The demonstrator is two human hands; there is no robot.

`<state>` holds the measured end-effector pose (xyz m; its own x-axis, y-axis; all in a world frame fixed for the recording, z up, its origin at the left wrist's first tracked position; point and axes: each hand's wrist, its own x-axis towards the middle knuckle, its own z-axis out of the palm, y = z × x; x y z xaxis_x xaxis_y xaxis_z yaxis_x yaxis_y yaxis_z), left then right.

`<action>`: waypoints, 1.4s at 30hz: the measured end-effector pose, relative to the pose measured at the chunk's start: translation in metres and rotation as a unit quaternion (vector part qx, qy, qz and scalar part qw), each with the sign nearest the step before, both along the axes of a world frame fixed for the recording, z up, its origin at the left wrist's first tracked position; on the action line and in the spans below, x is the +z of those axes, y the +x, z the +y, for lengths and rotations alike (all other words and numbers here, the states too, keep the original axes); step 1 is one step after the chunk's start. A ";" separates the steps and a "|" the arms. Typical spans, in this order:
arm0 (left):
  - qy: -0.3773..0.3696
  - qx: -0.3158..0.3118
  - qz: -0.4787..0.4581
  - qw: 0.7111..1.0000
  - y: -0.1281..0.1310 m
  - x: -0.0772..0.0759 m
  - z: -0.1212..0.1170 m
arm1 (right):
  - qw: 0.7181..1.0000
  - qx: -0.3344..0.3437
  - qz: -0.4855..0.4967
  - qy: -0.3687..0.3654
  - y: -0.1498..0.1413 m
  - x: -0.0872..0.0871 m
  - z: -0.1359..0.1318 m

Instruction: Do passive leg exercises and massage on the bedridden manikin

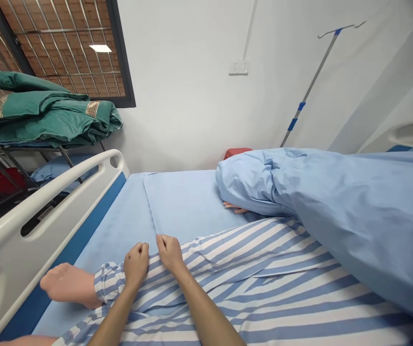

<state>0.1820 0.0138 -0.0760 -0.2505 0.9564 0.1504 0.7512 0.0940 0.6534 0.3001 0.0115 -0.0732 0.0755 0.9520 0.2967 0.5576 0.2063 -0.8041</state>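
A figure in blue-and-white striped trousers (249,269) lies on a hospital bed with a light blue sheet (177,202). My left hand (136,262) and my right hand (168,252) rest side by side on the striped trouser leg, fingers curled and pinching the cloth near its edge. A bare foot (67,286) sticks out of the trouser cuff just left of my left hand. A light blue blanket (336,202) is bunched over the figure's upper part, and fingers of the figure's hand (233,208) peek out under it.
A white footboard with a blue panel (48,211) closes the bed at the left. Behind it a rack carries folded green quilts (44,113). An IV pole (310,86) leans by the white wall, and a red object (236,152) sits behind the bed.
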 end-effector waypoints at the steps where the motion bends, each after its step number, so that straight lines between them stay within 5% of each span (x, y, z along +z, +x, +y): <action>1: 0.005 -0.001 -0.012 1.000 0.004 0.004 0.001 | 1.000 -0.001 0.025 0.003 0.000 0.000 0.001; 7: 0.064 -0.013 -0.198 0.978 0.049 0.017 0.011 | 0.983 -0.003 0.184 0.012 0.006 0.001 0.006; 13: 0.035 -0.016 -0.109 0.993 0.065 0.001 0.010 | 0.965 -0.011 0.262 -0.007 0.007 -0.005 0.010; 17: 0.029 -0.027 -0.089 0.995 0.061 -0.001 0.008 | 0.976 -0.007 0.213 -0.032 0.009 0.003 0.010; 22: 0.019 -0.031 -0.057 0.998 0.064 0.003 0.006 | 1.000 0.013 0.015 -0.019 0.032 0.023 0.006; 26: 0.022 -0.012 -0.018 1.000 0.068 0.003 0.005 | 0.999 -0.005 -0.032 0.001 0.054 0.016 0.003; 33: 0.007 -0.012 -0.036 0.999 0.073 0.009 0.008 | 0.993 -0.021 0.113 0.006 0.065 -0.002 0.007; 39: 0.047 0.000 -0.190 0.981 0.110 0.021 0.015 | 0.970 -0.007 0.242 0.003 0.073 0.001 0.012; 42: 0.033 -0.013 -0.136 0.990 0.127 0.016 0.011 | 0.958 -0.022 0.286 -0.009 0.074 0.000 0.014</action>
<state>0.3088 0.0249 -0.0600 -0.2649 0.9536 0.1428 0.5482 0.0271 0.8359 0.3745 0.0258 -0.0732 0.2604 0.9488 0.1790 0.0324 0.1767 -0.9837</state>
